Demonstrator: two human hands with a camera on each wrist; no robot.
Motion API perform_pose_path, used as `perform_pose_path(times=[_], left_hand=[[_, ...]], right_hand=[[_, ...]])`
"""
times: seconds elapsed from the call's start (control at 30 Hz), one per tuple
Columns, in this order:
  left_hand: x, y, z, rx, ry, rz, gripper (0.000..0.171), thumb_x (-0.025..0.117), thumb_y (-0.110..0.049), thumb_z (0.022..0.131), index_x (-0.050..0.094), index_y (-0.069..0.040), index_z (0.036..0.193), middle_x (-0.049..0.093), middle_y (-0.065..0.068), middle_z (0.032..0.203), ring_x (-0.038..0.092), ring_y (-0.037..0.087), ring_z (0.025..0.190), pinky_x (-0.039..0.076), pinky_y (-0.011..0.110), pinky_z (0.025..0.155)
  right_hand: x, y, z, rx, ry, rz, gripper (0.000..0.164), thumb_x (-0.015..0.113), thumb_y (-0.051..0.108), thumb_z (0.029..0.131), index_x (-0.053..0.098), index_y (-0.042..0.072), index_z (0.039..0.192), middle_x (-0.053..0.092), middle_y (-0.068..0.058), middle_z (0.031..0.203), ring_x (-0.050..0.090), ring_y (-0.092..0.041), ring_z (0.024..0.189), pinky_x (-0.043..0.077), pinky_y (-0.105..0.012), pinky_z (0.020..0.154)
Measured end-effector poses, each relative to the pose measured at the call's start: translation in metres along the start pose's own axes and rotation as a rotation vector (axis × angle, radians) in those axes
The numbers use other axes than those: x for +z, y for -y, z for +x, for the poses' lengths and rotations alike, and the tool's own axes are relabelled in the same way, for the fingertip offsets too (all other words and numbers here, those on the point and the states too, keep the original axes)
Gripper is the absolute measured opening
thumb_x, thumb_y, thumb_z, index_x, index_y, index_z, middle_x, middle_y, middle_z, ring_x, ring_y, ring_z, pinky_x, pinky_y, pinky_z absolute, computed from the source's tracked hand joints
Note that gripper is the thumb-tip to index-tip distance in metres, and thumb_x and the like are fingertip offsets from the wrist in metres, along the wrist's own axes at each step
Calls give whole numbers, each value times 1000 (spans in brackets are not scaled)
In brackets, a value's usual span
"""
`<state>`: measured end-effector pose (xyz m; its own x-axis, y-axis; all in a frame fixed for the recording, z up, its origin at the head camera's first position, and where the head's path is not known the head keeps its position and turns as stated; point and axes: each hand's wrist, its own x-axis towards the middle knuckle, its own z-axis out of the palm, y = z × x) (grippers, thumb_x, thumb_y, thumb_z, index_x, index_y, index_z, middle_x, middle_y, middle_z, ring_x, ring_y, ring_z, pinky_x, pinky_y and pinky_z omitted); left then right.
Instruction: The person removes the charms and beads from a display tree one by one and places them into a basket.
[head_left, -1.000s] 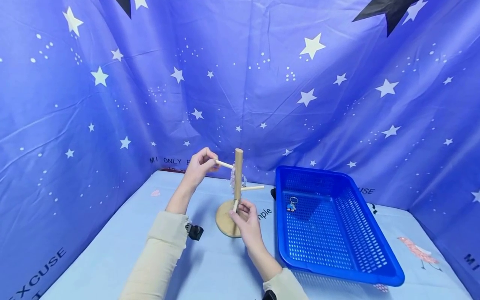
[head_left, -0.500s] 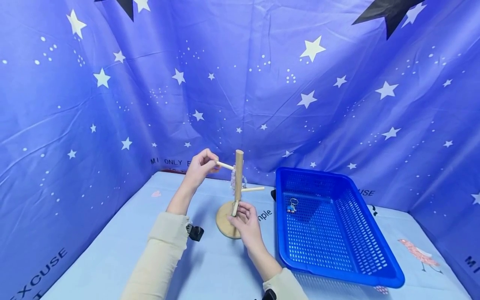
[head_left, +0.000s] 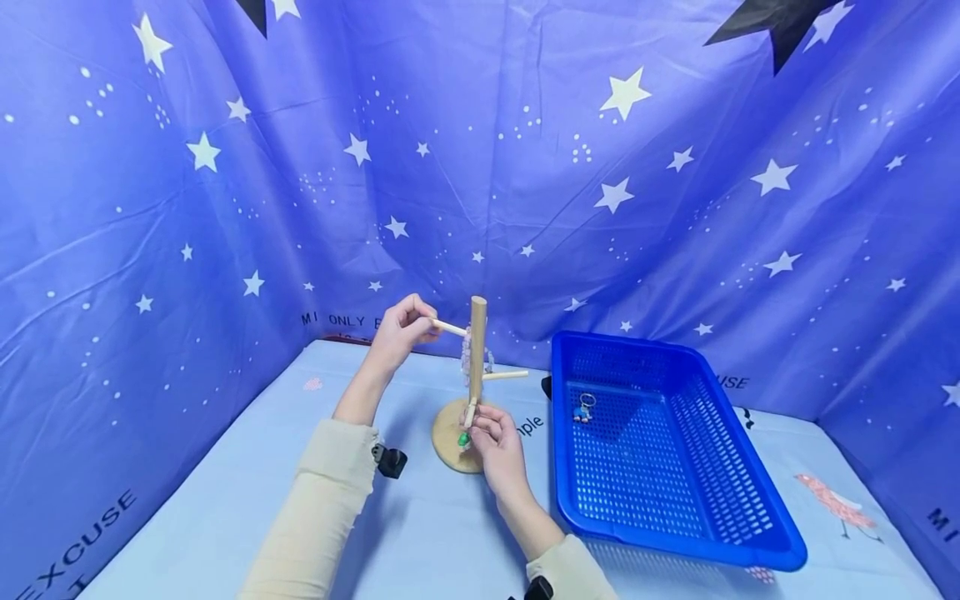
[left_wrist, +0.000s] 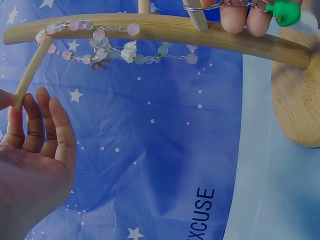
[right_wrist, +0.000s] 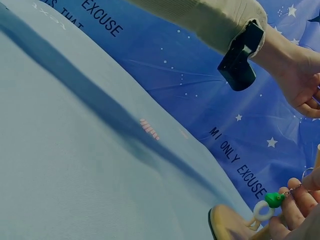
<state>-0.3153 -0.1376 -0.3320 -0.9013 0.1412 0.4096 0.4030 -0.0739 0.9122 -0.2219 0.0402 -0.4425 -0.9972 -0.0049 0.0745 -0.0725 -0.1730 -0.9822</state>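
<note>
A wooden peg stand (head_left: 477, 350) rises from a round base. My left hand (head_left: 405, 323) pinches the end of its upper left peg (left_wrist: 34, 72) between thumb and finger. Beaded bracelets (left_wrist: 100, 42), pink and pale blue, hang around that peg close to the post. At the lower front peg (head_left: 470, 413) is my right hand (head_left: 498, 437), fingers curled at a keychain (right_wrist: 274, 200) with a green charm and a white ring-shaped part. Its metal ring (left_wrist: 191, 7) appears around the lower peg in the left wrist view, with the chain running across my right fingertips.
A blue plastic basket (head_left: 750, 467) stands right of the stand. Inside it lies another keychain (head_left: 582, 412) with a small blue figure. A bare peg (head_left: 506, 375) points right from the post. Starry blue cloth (head_left: 480, 167) hangs behind the table.
The green charm has come into sight below my right fingers, which have shifted slightly around the lower peg. My left hand stays on the upper peg.
</note>
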Motion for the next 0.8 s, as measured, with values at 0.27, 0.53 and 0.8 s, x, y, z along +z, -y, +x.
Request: perform_pose_path(times=[0.27, 0.53, 0.8], left_hand=[[0, 2, 1, -5, -3, -1, 16, 49, 4, 91, 54, -9, 84, 63, -9, 83, 65, 3, 75, 63, 25, 75], [-1, 2, -1, -7, 4, 6, 16, 49, 3, 93, 55, -10, 85, 63, -9, 84, 66, 3, 76, 62, 24, 75], [0, 0, -2, 3, 4, -7, 19, 49, 4, 93, 54, -12, 84, 63, -9, 83, 66, 3, 76, 62, 22, 74]], right_hand=[[-1, -1, 0, 5, -29, -15, 27, 53, 1, 99, 52, -9, 125, 71, -23, 115, 70, -11, 96, 58, -23, 93], [-1, -4, -4, -1, -37, 19, 23, 54, 2, 100, 54, -10, 120, 73, -24, 110, 71, -7, 91, 59, -29, 93], [-1, -3, -7, -36, -33, 22, 22, 57, -1, 97, 55, -12, 116, 72, -26, 106, 71, -6, 86, 61, -30, 89]])
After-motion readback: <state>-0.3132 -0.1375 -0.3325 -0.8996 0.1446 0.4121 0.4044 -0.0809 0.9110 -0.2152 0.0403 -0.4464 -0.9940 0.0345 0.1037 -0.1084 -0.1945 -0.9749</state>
